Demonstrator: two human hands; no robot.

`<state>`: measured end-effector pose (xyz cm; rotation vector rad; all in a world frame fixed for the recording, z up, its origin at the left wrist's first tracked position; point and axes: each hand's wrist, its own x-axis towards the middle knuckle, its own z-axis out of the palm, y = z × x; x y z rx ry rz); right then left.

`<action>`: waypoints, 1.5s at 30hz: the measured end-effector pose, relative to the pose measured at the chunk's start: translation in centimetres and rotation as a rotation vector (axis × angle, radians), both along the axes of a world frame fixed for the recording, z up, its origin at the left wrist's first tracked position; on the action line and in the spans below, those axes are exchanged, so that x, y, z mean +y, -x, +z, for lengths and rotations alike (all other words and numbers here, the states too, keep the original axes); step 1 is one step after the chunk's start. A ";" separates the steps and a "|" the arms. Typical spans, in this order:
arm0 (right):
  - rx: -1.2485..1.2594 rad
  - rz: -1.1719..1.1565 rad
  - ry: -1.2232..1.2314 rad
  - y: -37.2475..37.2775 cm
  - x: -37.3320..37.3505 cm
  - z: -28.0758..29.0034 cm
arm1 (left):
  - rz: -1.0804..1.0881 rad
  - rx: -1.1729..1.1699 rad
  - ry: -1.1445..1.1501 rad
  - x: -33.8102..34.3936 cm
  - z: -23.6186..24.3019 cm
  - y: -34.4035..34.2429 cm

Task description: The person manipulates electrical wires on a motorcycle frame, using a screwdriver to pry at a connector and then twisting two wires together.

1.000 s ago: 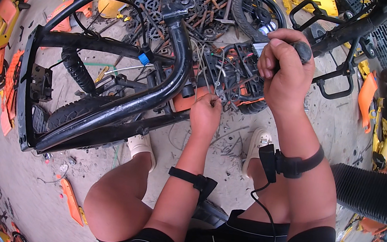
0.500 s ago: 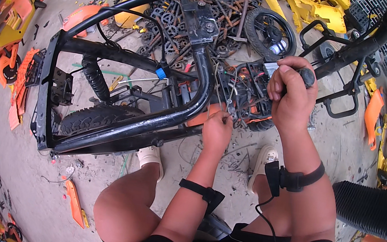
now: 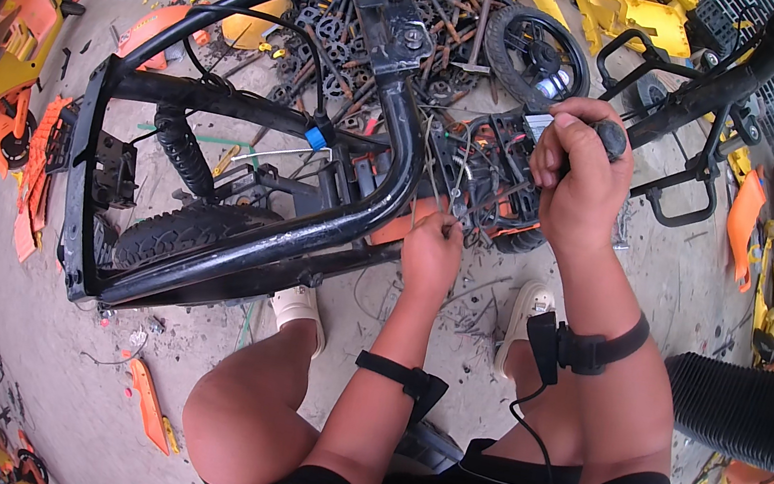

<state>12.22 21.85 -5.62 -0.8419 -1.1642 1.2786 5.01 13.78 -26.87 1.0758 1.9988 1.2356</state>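
My left hand (image 3: pixel 431 254) has its fingers pinched on thin grey cables (image 3: pixel 427 165) in the middle of a black scooter frame (image 3: pixel 246 235), over an orange panel (image 3: pixel 393 225). My right hand (image 3: pixel 580 171) is raised to the right of it, wrapped round a dark handle (image 3: pixel 611 139); the rest of that tool is mostly hidden. Between and behind my hands lies a jumble of wires and black metal parts (image 3: pixel 489 172). A blue fitting (image 3: pixel 315 137) sits on the frame to the left of my left hand.
A pile of sprockets and bolts (image 3: pixel 360 30) and a small wheel (image 3: pixel 538 53) lie behind. Yellow panels (image 3: pixel 637 8) and orange pieces (image 3: pixel 744 228) surround me. A black bar assembly (image 3: pixel 702 110) stands at right, above a black corrugated tube (image 3: pixel 735 409). My feet are below the frame.
Since a second ago the view has shifted, with frame and hands appearing slightly right and lower. In the last half second it moved slightly back up. Both hands keep their grips.
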 end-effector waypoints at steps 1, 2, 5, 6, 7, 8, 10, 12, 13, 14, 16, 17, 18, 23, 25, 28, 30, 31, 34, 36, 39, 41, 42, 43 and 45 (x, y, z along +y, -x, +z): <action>0.000 -0.003 0.000 0.0 0.0 0.0 | -0.001 -0.005 0.003 0.0 0.0 0.0; 0.000 -0.005 -0.001 0.0 0.0 0.0 | -0.002 -0.011 0.005 0.0 0.1 0.0; -0.007 -0.015 0.000 0.0 -0.1 0.1 | -0.003 -0.011 0.005 0.0 0.1 -0.1; -0.010 -0.015 0.001 0.0 -0.1 0.1 | 0.001 -0.007 0.004 0.0 0.1 0.0; -0.007 -0.012 0.000 0.1 -0.1 0.1 | 0.004 -0.005 0.004 0.0 0.1 0.0; -0.005 -0.009 -0.001 0.1 -0.1 0.1 | 0.007 -0.003 0.005 0.0 0.0 0.1; -0.003 -0.010 -0.004 0.1 -0.1 0.1 | 0.007 -0.006 0.010 0.0 0.0 0.0; 0.000 -0.016 -0.007 0.0 0.0 0.0 | 0.004 -0.013 0.019 0.0 0.2 0.0; 0.001 -0.017 -0.003 0.0 0.0 0.1 | -0.006 -0.032 0.038 0.0 0.3 0.0; 0.002 -0.017 0.001 -0.1 0.0 0.1 | -0.017 -0.051 0.056 0.0 0.5 0.1; 0.006 -0.014 0.002 -0.2 0.0 0.1 | -0.033 -0.055 0.081 0.0 0.7 0.1; 0.010 -0.011 0.000 -0.2 0.0 0.1 | -0.040 -0.040 0.088 -0.1 0.8 0.1; 0.013 -0.008 -0.002 -0.2 0.0 0.1 | -0.046 -0.025 0.094 -0.1 0.9 0.2; 0.005 0.004 0.005 -0.2 0.0 0.0 | -0.064 0.093 0.094 -0.2 1.5 0.1; 0.004 0.018 0.007 -0.3 0.2 0.0 | -0.070 0.121 0.096 -0.2 1.6 0.1; 0.021 0.049 0.011 -0.6 0.3 -0.1 | -0.070 0.149 0.077 -0.2 1.2 0.2; 0.069 0.064 0.010 -0.8 0.3 -0.1 | -0.061 0.176 0.064 -0.2 1.1 0.1; 0.068 0.068 0.005 -0.8 0.3 -0.1 | -0.058 0.192 0.059 -0.2 1.0 0.1; 0.066 0.079 -0.008 -0.9 0.1 -0.1 | -0.051 0.227 0.049 -0.1 1.0 0.0; 0.063 0.085 -0.015 -0.9 0.1 -0.1 | -0.056 0.234 0.047 -0.1 1.0 0.0; 0.069 0.092 -0.023 -0.9 0.0 -0.1 | -0.068 0.243 0.045 -0.1 1.2 0.0; 0.064 0.094 -0.019 -0.7 0.0 -0.1 | -0.066 0.251 0.034 -0.1 1.1 0.1; 0.060 0.095 -0.018 -0.7 0.0 -0.2 | -0.066 0.254 0.029 -0.1 1.1 0.1; 0.059 0.096 -0.016 -0.6 -0.1 -0.2 | -0.067 0.258 0.031 -0.1 1.1 0.0; 0.055 0.098 -0.014 -0.5 -0.1 -0.1 | -0.068 0.265 0.037 -0.1 1.1 0.1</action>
